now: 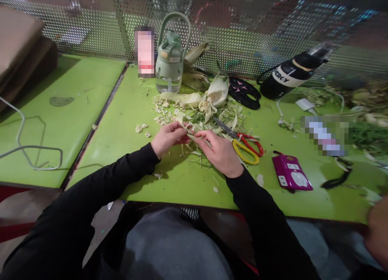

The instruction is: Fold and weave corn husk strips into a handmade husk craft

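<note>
My left hand (pixel 167 137) and my right hand (pixel 220 152) meet over the green table (pixel 121 122), both pinched on a thin pale strip of corn husk (pixel 194 137) stretched between them. Just beyond my fingers lies a heap of husk strips and cut scraps (pixel 200 106). Scissors with red and yellow handles (pixel 242 143) lie right beside my right hand.
A pale green water bottle (pixel 169 57) stands at the back by the mesh wall. A black bottle (pixel 287 76) lies on its side at the right. A magenta power strip (pixel 291 173) sits near the front edge. Another person's hand (pixel 377 231) shows at the lower right.
</note>
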Action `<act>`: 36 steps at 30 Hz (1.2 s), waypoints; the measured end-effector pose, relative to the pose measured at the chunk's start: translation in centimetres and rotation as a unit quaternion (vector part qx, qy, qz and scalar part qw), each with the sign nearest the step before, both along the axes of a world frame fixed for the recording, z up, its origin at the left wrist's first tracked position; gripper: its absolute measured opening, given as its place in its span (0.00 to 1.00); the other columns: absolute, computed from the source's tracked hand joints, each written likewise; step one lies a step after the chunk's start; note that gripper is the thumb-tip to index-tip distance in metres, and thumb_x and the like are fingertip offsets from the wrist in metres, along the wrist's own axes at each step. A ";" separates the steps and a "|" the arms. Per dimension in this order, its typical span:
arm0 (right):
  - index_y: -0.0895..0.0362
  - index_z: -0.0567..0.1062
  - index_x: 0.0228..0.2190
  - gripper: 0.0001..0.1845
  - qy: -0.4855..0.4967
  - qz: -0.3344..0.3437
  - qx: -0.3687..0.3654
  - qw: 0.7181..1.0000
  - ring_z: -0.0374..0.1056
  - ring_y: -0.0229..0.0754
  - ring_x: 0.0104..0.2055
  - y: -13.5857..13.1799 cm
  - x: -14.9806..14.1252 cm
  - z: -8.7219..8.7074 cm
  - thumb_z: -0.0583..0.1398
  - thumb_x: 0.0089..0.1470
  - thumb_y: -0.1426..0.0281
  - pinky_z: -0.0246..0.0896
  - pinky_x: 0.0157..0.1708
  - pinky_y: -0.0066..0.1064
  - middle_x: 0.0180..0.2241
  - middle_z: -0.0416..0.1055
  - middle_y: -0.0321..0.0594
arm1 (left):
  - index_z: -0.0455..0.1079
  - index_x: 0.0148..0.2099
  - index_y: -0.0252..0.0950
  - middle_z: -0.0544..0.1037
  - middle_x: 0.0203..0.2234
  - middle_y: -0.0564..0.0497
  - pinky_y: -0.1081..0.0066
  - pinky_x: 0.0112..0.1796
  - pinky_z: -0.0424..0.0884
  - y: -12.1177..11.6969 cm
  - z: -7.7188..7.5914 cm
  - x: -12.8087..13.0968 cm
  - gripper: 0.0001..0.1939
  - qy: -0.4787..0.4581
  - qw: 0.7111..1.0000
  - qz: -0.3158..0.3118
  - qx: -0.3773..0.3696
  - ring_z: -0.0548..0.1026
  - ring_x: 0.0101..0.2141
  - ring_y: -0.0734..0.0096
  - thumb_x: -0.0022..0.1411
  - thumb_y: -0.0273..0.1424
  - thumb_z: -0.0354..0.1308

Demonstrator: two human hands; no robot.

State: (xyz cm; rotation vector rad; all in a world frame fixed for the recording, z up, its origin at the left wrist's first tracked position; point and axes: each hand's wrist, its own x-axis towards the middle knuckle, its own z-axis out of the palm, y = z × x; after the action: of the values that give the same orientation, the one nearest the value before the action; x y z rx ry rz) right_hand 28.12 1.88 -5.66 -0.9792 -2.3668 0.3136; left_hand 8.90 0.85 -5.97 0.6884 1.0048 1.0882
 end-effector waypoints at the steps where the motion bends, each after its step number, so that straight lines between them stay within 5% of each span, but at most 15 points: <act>1: 0.56 0.74 0.41 0.13 -0.003 -0.023 -0.004 1.000 0.74 0.41 0.27 -0.1 -0.2 -0.1 0.55 0.68 0.61 0.65 0.27 0.31 0.32 0.80 0.40 | 0.69 0.38 0.31 0.81 0.30 0.51 0.74 0.38 0.77 0.0 -0.1 0.1 0.05 -0.007 1.000 0.016 0.014 0.77 0.26 0.82 0.64 0.19 0.55; 7: 0.56 0.74 0.37 0.11 -0.021 0.034 0.020 0.999 0.75 0.40 0.32 -0.6 -1.2 -0.9 0.54 0.69 0.66 0.66 0.31 0.31 0.35 0.80 0.42 | 0.70 0.39 0.31 0.81 0.32 0.53 0.75 0.40 0.75 0.2 -0.9 0.1 0.09 -0.021 0.999 0.000 0.049 0.78 0.31 0.80 0.57 0.15 0.60; 13: 0.55 0.71 0.36 0.11 0.021 -0.049 0.017 0.998 0.73 0.43 0.34 -0.3 -1.0 -0.9 0.55 0.68 0.63 0.65 0.33 0.33 0.34 0.78 0.42 | 0.72 0.39 0.29 0.79 0.27 0.53 0.74 0.38 0.75 0.5 -0.9 -0.4 0.07 0.019 0.996 -0.086 0.005 0.78 0.28 0.81 0.61 0.16 0.58; 19: 0.54 0.69 0.35 0.11 0.071 -0.067 -0.157 0.983 0.68 0.40 0.28 -0.2 -0.9 0.0 0.57 0.65 0.60 0.60 0.29 0.31 0.32 0.75 0.38 | 0.71 0.38 0.29 0.80 0.30 0.51 0.69 0.44 0.77 0.6 -0.5 -1.1 0.04 0.005 0.990 -0.140 0.004 0.80 0.32 0.78 0.62 0.18 0.60; 23: 0.54 0.70 0.34 0.12 0.088 -0.075 -0.201 0.973 0.69 0.40 0.28 -0.2 -0.8 -0.2 0.58 0.64 0.59 0.61 0.28 0.31 0.29 0.75 0.37 | 0.71 0.40 0.29 0.81 0.30 0.50 0.71 0.44 0.77 0.7 -0.6 -1.5 0.09 0.014 0.984 -0.175 0.031 0.80 0.31 0.78 0.57 0.19 0.66; 29: 0.54 0.68 0.49 0.25 0.171 -0.090 -0.191 0.962 0.76 0.51 0.47 -0.1 -0.7 -0.9 0.65 0.57 0.54 0.73 0.42 0.43 0.45 0.78 0.48 | 0.71 0.40 0.29 0.81 0.29 0.52 0.74 0.40 0.77 0.6 -0.6 -1.0 0.07 -0.028 0.996 -0.074 0.032 0.79 0.29 0.80 0.60 0.18 0.64; 33: 0.54 0.66 0.51 0.25 0.183 -0.085 -0.195 0.960 0.78 0.49 0.40 -0.2 -0.7 -1.3 0.64 0.59 0.55 0.75 0.38 0.44 0.42 0.80 0.47 | 0.71 0.40 0.30 0.80 0.29 0.53 0.78 0.34 0.74 0.7 -0.1 -0.9 0.05 -0.041 0.999 0.025 0.002 0.79 0.29 0.81 0.62 0.18 0.61; 36: 0.54 0.66 0.50 0.20 0.173 -0.094 -0.118 0.973 0.77 0.47 0.36 -0.5 -0.9 -1.4 0.62 0.62 0.58 0.75 0.34 0.41 0.37 0.79 0.44 | 0.69 0.37 0.32 0.79 0.28 0.55 0.81 0.30 0.70 0.8 0.2 -0.9 0.05 -0.003 0.997 0.068 0.020 0.77 0.27 0.83 0.61 0.20 0.62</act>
State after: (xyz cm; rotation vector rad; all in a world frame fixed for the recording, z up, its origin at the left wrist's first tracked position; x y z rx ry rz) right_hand 27.21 1.38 -7.07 -1.1431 -1.9365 0.6481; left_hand 8.01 1.61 -5.80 0.6546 1.0394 1.2313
